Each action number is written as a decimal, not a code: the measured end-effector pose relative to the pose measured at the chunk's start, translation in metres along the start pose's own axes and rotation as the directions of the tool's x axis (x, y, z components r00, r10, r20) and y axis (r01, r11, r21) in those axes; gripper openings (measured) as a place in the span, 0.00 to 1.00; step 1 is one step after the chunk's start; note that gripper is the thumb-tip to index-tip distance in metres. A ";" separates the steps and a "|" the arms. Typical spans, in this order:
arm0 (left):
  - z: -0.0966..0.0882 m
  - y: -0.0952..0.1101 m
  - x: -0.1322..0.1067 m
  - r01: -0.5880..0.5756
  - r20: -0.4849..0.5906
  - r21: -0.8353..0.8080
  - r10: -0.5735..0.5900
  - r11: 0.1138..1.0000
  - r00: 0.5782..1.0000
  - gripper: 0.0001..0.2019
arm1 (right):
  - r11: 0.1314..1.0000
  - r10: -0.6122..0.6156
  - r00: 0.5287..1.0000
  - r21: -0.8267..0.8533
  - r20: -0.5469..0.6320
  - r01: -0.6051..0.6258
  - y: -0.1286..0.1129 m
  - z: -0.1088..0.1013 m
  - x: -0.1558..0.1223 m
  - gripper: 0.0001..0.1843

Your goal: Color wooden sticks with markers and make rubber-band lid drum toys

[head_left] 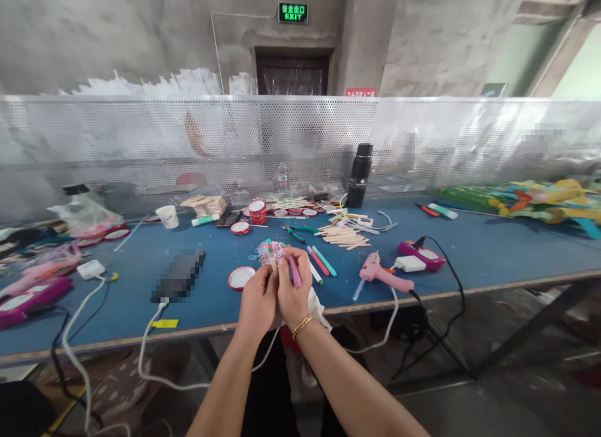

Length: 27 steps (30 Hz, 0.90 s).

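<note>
Close together at the table's front edge, both my hands are closed. My left hand [257, 299] pinches an upright wooden craft stick [272, 255], whose top part is coloured green and orange-brown. A purple marker pen [295, 272] is gripped in my right hand [293, 296], whose fingertips also come close to the stick; whether they touch it I cannot tell. Just beyond lies a pile of small coloured rubber bands [263, 250]. Pink and teal markers [323, 259] rest to the right of my hands. Left of them is a round red-rimmed lid [241, 278].
Loose craft sticks [345, 235], pliers [295, 234] and a black bottle [360, 177] are farther back. A pink glue gun [382, 275] with its cable lies right, a phone [178, 276] and white cable left. A perforated metal screen [225, 146] closes the back.
</note>
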<state>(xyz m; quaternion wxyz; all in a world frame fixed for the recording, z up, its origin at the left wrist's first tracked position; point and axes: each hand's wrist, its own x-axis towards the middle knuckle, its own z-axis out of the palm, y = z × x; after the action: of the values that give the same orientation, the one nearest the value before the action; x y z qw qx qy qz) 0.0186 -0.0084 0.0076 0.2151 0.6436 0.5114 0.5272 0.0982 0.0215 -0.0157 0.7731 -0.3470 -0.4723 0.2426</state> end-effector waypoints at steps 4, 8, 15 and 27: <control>0.000 0.001 0.000 -0.013 0.009 -0.020 0.013 1.000 1.000 0.11 | 0.999 0.017 1.000 0.041 -0.012 -0.017 -0.003 0.001 0.000 0.10; 0.000 0.000 0.000 -0.021 0.009 -0.049 0.021 0.999 1.000 0.10 | 0.997 0.029 0.999 0.079 -0.019 -0.027 -0.006 0.002 0.000 0.14; 0.002 -0.002 -0.001 0.002 -0.011 -0.092 -0.003 0.996 1.000 0.07 | 0.990 0.114 0.991 0.097 -0.071 -0.107 -0.010 0.000 0.000 0.16; 0.000 0.000 0.003 0.070 0.061 -0.127 -0.063 0.989 0.996 0.13 | 0.980 0.184 0.976 0.100 -0.114 -0.173 -0.016 -0.003 0.003 0.10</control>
<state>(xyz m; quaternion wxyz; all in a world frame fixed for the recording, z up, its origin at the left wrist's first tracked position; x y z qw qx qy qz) 0.0183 -0.0059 0.0090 0.2884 0.6258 0.4909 0.5331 0.1026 0.0128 -0.0030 0.7903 -0.3675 -0.3797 0.3103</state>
